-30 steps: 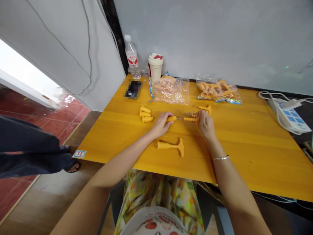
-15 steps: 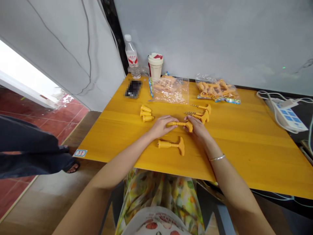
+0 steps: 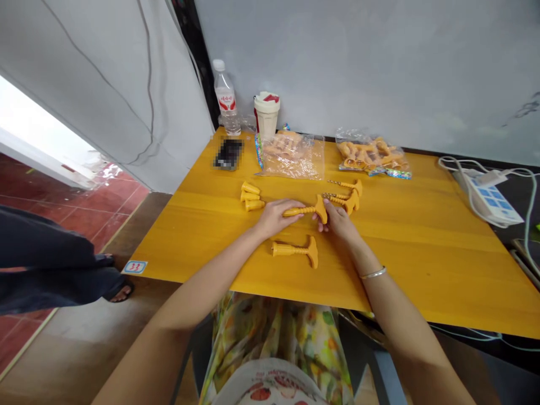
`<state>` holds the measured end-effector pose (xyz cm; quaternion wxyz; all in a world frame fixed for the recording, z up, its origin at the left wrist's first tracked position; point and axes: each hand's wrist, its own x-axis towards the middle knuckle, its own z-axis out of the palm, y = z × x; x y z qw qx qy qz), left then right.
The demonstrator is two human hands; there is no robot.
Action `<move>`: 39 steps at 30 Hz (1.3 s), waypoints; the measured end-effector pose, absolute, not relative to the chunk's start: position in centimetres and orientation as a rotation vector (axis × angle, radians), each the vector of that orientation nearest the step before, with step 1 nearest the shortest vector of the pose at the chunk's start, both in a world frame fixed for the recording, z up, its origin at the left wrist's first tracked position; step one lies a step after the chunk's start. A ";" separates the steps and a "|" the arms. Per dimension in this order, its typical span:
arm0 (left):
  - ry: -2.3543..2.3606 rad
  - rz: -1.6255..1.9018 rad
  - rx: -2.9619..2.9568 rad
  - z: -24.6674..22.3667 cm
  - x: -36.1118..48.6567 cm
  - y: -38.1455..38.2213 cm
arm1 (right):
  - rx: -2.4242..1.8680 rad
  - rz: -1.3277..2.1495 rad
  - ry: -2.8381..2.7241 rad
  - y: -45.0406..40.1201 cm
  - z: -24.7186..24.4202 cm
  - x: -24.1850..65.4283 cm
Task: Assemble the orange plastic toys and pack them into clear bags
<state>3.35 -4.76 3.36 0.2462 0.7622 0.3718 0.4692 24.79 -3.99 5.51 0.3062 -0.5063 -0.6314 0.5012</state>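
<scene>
Between my left hand [image 3: 276,219] and my right hand [image 3: 337,220] lies an orange plastic T-shaped piece [image 3: 304,211]. My left fingers wrap its narrow shaft, and my right fingers hold its flared crosspiece. Just beyond my right hand, two orange T-pieces with thin metal spiral tips [image 3: 343,197] lie close together. Several short orange plastic plugs [image 3: 251,197] sit to the left of my left hand. A thicker orange T-piece [image 3: 295,250] lies on the table nearer me, below my hands and touching neither.
The yellow wooden table [image 3: 400,270] holds two clear bags of orange parts [image 3: 291,157], a blurred phone [image 3: 228,153], a water bottle [image 3: 225,95], and a cream cup [image 3: 266,115]. A power strip [image 3: 491,202] lies right. A standing person's legs [image 3: 42,264] show left.
My right hand has moved left and closed on the crosspiece. The held piece now lies between my hands, and a second spiral-tipped piece rests beside the far one.
</scene>
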 end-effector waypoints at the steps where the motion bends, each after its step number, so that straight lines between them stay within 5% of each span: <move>1: 1.019 1.277 2.072 3.3 3.4 -4.7 | -1.354 1.312 -1.684 -3.9 5.4 24.8; 10: 1.106 1.276 1.964 2.9 3.4 -4.3 | -1.184 0.495 -2.123 -3.5 5.0 25.9; 18: 1.063 1.335 2.099 2.8 3.0 -4.4 | -1.391 1.202 -1.854 -4.5 5.5 24.0; 29: 1.141 1.254 2.052 2.7 3.6 -4.4 | -1.230 0.363 -2.239 -3.8 5.5 26.2; 39: 1.137 1.380 2.092 3.2 3.8 -4.6 | -1.452 0.698 -2.101 -4.0 5.9 25.8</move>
